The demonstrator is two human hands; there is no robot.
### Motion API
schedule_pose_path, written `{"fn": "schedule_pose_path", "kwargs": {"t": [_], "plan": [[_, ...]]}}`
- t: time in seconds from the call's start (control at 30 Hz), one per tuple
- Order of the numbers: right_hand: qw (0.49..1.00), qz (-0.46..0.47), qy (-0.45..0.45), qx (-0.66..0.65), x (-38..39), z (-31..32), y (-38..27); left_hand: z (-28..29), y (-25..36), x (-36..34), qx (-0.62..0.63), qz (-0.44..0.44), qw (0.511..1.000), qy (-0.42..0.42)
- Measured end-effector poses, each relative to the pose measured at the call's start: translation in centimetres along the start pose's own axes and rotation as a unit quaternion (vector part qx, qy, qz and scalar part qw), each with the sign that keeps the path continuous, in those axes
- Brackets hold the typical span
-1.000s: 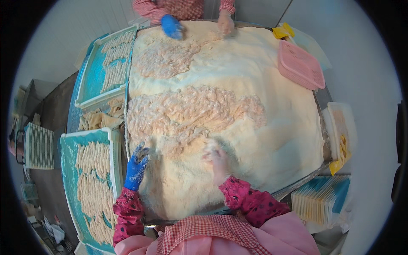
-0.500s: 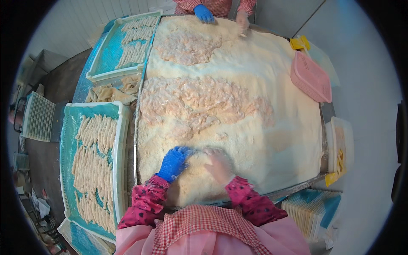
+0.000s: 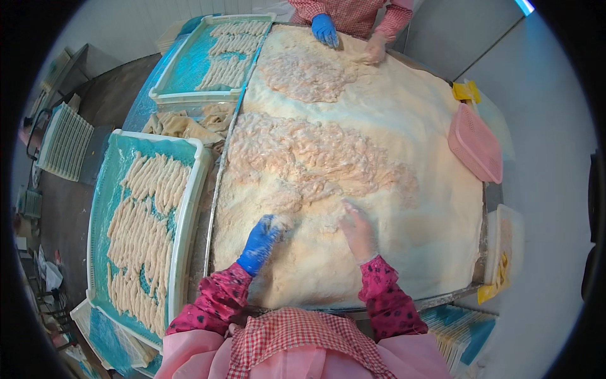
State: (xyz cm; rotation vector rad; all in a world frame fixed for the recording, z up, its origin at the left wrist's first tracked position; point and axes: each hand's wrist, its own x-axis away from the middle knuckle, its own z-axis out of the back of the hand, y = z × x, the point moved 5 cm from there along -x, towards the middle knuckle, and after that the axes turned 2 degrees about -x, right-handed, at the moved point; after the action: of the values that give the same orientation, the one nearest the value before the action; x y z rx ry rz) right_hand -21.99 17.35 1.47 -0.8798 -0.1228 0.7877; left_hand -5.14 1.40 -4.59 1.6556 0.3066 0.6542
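Note:
A wide bed of pale breading crumbs covers the table before me, with a heap of raw pinkish meat strips across its middle. My left hand, in a blue glove, is at the near side of the heap. Its fingers are closed on a small crumb-coated meat strip, partly hidden by the fingers. To its right, my right hand, in a thin clear glove, reaches over the crumbs. The fingers stretch forward, apart from the thumb, with nothing plainly held.
Left of the table, a white-rimmed tray holds rows of coated strips; a second tray lies beyond it, with crumpled cloths between. A pink basket sits at the right edge. Across the table, a co-worker's blue-gloved hand touches the crumbs.
My hands have moved apart, the right one forward and to the right. A pale piece now shows at my left fingertips. The whole view has shifted slightly.

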Motion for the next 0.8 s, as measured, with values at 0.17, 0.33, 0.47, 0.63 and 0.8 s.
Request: {"fn": "schedule_pose_path", "kwargs": {"t": [0.17,0.33,0.47,0.63,0.8], "plan": [[0.993,0.088,-0.046,0.071,1.4,-6.3,-7.4,-4.4,-0.5,2.8,0.542,0.226,0.778,-0.224],[0.986,0.146,-0.079,0.030,2.9,-7.7,-10.0,-4.5,0.4,4.7,0.489,0.304,0.818,-0.011],[0.984,0.155,-0.062,-0.063,2.4,-7.6,-10.3,-8.6,5.0,3.5,0.442,-0.368,0.795,0.193],[0.921,0.227,-0.147,-0.282,2.2,-8.5,-13.5,-5.8,5.9,1.9,0.493,-0.225,0.809,0.228],[0.997,0.066,0.006,-0.027,-3.6,-5.5,-3.5,5.1,1.9,3.3,0.521,0.079,0.845,0.098]]}}
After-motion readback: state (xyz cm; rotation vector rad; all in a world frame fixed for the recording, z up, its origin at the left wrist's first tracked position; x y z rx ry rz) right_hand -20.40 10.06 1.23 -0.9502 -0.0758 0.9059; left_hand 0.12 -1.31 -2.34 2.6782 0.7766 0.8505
